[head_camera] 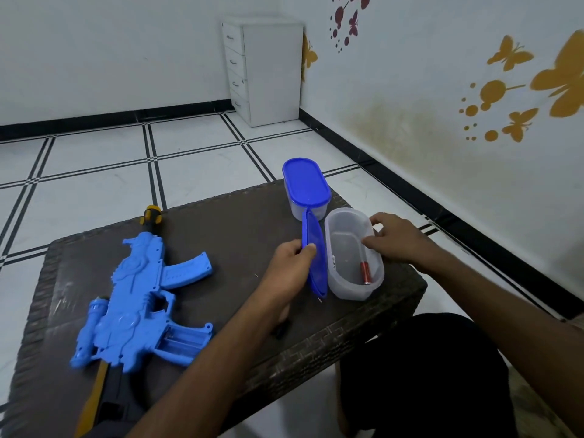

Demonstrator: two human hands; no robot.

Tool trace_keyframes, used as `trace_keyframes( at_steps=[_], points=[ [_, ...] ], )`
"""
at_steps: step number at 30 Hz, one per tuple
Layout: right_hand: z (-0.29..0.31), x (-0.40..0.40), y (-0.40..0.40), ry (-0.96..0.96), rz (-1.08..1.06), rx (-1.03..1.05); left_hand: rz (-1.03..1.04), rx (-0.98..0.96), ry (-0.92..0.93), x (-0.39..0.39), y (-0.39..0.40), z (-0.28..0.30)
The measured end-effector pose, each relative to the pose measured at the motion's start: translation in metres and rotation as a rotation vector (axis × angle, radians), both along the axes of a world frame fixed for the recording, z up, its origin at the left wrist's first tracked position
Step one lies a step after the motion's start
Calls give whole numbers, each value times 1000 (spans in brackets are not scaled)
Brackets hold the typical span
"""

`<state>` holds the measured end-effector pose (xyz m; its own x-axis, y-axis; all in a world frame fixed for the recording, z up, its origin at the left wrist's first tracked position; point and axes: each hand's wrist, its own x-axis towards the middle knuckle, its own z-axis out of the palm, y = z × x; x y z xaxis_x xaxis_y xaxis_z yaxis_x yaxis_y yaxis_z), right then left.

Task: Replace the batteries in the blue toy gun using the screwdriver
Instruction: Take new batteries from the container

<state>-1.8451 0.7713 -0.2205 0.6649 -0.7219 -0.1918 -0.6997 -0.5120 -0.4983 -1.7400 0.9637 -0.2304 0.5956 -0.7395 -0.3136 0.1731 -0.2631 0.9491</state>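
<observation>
The blue toy gun [139, 298] lies on the left of the dark table [227, 235], its grip's battery compartment [183, 341] uncovered. My left hand [292, 263] pinches a blue oval lid [314, 254], held on edge beside an open clear container [354, 254]. A red battery [365, 273] lies inside that container. My right hand [398, 240] rests on the container's far rim, fingers curled over the edge. A small dark object [281, 330] peeks out under my left forearm; I cannot tell if it is the screwdriver.
A second clear container with a blue lid on it [306, 188] stands just behind the open one. The table's right edge is close to the open container. A white drawer cabinet [264, 71] stands in the room's corner on the tiled floor.
</observation>
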Motion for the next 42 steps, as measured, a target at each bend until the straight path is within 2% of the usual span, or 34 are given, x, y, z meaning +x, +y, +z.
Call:
trace_keyframes(
  at_steps=[5, 10, 13, 22, 28, 35, 42],
  points=[
    [10, 0, -5, -28, 17, -50, 37, -12, 107, 1, -7, 0],
    [16, -1, -16, -49, 57, 19, -60, 31, 189, -1, -20, -4],
    [20, -2, -23, -42, 90, 71, -134, 95, 204, -4, -30, -1],
    [14, 1, -21, -18, 153, 70, -124, 23, 214, 0, -39, -6],
    [11, 14, -5, 2, 215, 5, -130, -23, 235, 9, -34, -13],
    [10, 17, -3, 65, 184, -99, -87, -13, 191, 11, -24, -9],
    [16, 16, -7, 122, 179, -139, -105, -5, 223, 2, -23, 1]
  ],
)
